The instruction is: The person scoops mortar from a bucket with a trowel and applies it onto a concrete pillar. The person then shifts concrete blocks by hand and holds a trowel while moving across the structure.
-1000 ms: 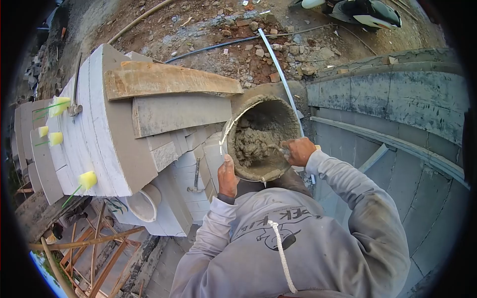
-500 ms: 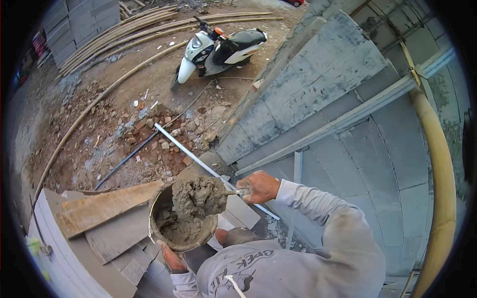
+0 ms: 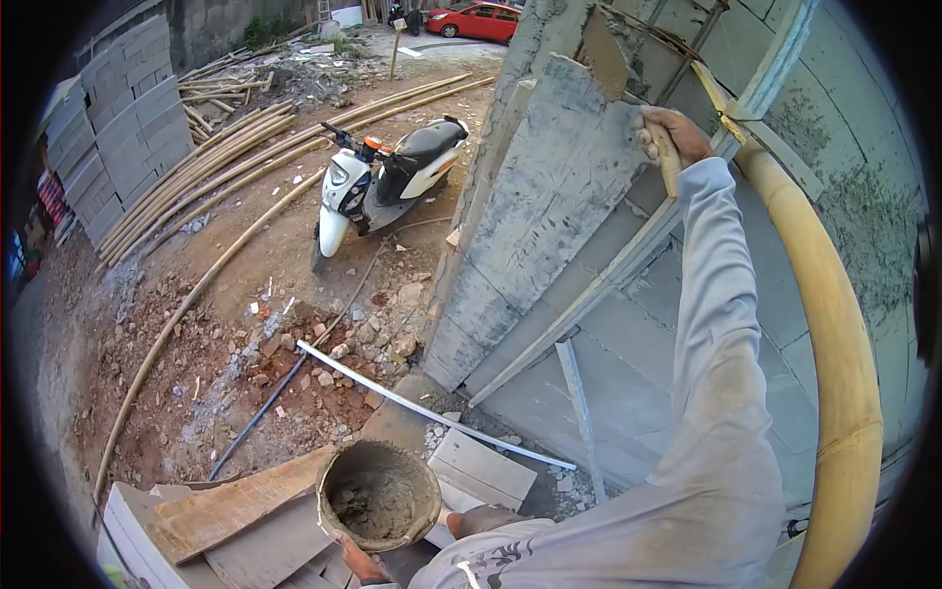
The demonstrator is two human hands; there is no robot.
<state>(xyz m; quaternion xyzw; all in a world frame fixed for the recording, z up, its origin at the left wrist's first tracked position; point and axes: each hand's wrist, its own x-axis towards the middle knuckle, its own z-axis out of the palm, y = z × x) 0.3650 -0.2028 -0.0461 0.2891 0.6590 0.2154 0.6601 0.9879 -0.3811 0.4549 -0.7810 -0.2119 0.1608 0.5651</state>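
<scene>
My left hand (image 3: pixel 359 562) grips the lower side of a bucket (image 3: pixel 432 506) that is tilted toward me. Wet grey mortar (image 3: pixel 378 501) lies inside it. My right arm reaches up and forward, and the right hand (image 3: pixel 677 139) is closed round the handle of a trowel. The trowel's blade (image 3: pixel 605 61) is up against the concrete column, beside the top of a formwork board (image 3: pixel 549 216). How much mortar sits on the blade, I cannot tell.
A bamboo pole (image 3: pixel 829 334) curves down close on my right, near a block wall (image 3: pixel 628 393). A long metal bar (image 3: pixel 422 404) crosses the rubble below. Planks (image 3: pixel 240 501) lie by the bucket. Farther off stand a scooter (image 3: pixel 388 187) and stacked blocks (image 3: pixel 132 128).
My right hand has lifted the trowel from above the bucket up to the column. The mortar heap it carried is no longer over the bucket. The view has tilted upward.
</scene>
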